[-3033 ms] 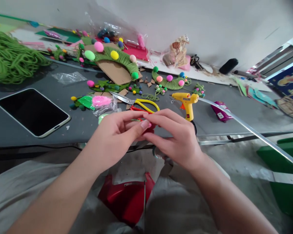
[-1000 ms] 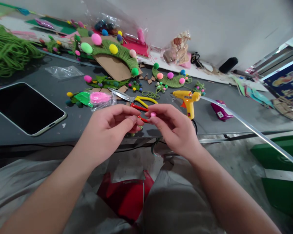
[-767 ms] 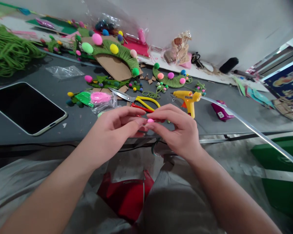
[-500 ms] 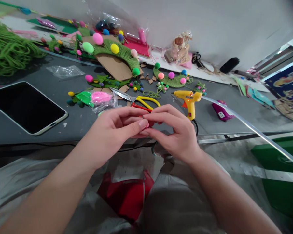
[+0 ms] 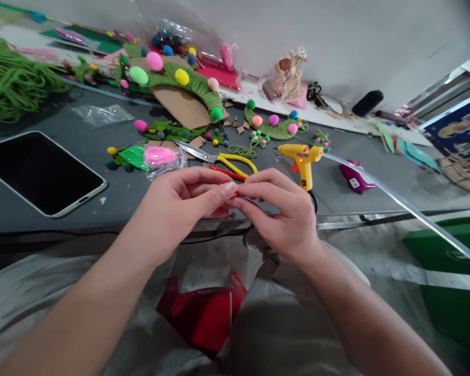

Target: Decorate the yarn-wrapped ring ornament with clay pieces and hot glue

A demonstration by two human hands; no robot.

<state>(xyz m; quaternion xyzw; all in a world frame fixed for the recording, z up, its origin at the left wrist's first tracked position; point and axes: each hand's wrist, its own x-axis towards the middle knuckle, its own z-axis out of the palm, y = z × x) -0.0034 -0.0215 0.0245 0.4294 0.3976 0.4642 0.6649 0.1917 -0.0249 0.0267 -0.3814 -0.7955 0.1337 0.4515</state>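
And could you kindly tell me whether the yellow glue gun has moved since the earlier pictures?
No; the yellow glue gun keeps the same place, left of and apart from the purple socket block.

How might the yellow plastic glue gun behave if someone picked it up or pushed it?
The yellow plastic glue gun would probably feel stiff, given its moulded-looking body. The long, translucent rod behind it would likely swing wide, reaching past the edge of the grey table. The black cord at its handle might tug.
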